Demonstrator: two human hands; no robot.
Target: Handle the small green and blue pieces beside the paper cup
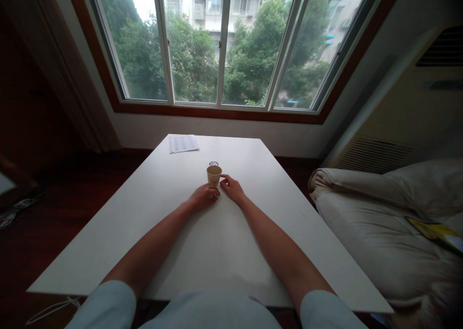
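Note:
A tan paper cup (214, 175) stands upright on the white table (275, 213), its open mouth facing up. My left hand (204, 197) rests just in front of the cup's lower left side, fingers curled together. Something small may be at its fingertips, but it is too small to name. On the cup's right side is my right hand (232, 189), its index finger stretched to the cup wall and its thumb apart below. Whether that finger presses on the cup is hard to see. Just behind the cup lies a small dark-lined loop (213, 164), partly hidden by the rim.
Printed paper sheets (183, 143) lie at the table's far left corner. Beyond the table is a wide window (220, 49). A beige padded couch (361, 213) stands on the right, with a yellow item (432, 230) on it. White cables (54, 309) hang at the lower left.

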